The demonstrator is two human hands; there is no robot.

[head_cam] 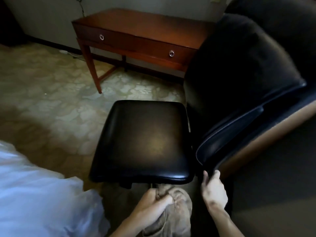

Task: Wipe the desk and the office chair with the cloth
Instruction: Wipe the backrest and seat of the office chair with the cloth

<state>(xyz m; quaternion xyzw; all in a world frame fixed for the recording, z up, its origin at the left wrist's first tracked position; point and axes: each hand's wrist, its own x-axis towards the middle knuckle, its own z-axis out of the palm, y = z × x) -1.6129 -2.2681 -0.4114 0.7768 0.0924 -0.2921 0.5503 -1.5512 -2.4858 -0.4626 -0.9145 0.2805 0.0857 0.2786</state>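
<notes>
Left hand (154,200) at bottom centre, fingers curled round a bunched brown cloth (178,212), just below the front edge of the black seat (145,142) and not on it. Right hand (213,189) at lower right, fingers and thumb pinching the lower rim of the chair back (242,120), which looks tilted to the right. Desk (136,26) stands upper centre, well apart from both hands, top bare. White bedding (34,185) lower left. Risks: the grip on the rim is thin, so the back may slip free or the chair swivel once wiping pressure lands on the seat. The wadded cloth gives small contact, so streaks or missed patches are likely. Dim light on black upholstery hides what's skipped. Hanging cloth could snag under the seat.
</notes>
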